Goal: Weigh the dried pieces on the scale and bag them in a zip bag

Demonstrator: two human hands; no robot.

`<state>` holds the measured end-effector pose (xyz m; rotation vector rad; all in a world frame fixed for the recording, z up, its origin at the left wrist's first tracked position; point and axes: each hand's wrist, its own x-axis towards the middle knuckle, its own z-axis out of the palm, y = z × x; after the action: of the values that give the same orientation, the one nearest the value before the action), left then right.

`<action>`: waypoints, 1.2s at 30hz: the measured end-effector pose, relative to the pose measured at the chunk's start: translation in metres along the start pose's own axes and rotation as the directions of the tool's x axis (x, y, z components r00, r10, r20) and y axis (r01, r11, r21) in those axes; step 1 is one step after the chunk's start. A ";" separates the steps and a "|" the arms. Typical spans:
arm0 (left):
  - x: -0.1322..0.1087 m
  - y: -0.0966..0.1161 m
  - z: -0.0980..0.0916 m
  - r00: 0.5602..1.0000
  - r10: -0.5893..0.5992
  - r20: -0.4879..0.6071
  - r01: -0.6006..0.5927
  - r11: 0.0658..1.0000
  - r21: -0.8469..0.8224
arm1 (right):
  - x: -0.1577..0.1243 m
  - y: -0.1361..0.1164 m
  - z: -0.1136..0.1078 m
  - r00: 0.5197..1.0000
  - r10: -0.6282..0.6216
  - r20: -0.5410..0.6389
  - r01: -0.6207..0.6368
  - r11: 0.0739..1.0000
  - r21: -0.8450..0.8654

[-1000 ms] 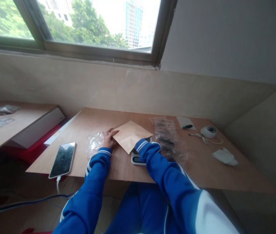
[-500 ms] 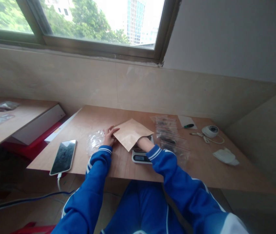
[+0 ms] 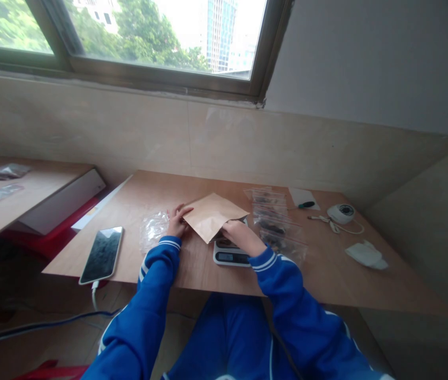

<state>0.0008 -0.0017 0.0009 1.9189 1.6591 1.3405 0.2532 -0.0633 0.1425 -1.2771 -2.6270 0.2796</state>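
Note:
A brown paper envelope (image 3: 210, 214) lies tilted over a small digital scale (image 3: 229, 255) on the wooden table (image 3: 192, 266). My left hand (image 3: 177, 221) grips the envelope's left edge. My right hand (image 3: 238, 235) is over the scale at the envelope's open lower edge, its fingertips hidden under the paper. Whether those fingers hold anything cannot be made out. A crumpled clear plastic bag (image 3: 151, 230) lies just left of my left hand.
Several clear zip bags with dark parts (image 3: 277, 221) lie right of the scale. Further right are a green-handled screwdriver (image 3: 306, 204), a white dome camera with cable (image 3: 341, 213) and a white cloth (image 3: 365, 254). A charging phone (image 3: 102, 254) lies at the table's front left.
My right hand has drawn back out of the envelope, from wrist-deep inside it to the opening, where the hand now shows. The left hand and the envelope have stayed put.

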 end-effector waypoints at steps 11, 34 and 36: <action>0.001 -0.002 -0.001 1.000 -0.012 -0.014 0.012 0.999 0.034 | -0.049 0.020 0.001 0.759 0.260 -0.596 0.072 0.878 0.474; 0.004 -0.007 0.000 0.996 -0.072 -0.055 0.071 0.997 -0.008 | -0.063 0.090 0.066 0.849 0.351 -0.394 -0.321 0.936 0.142; 0.004 -0.008 0.000 0.996 -0.066 -0.061 0.066 0.998 -0.007 | -0.063 0.091 0.066 0.872 0.318 -0.373 -0.286 0.948 0.140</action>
<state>-0.0049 0.0047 -0.0029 1.8206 1.7304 1.3900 0.3425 -0.0630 0.0493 -1.5348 -2.0605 0.1536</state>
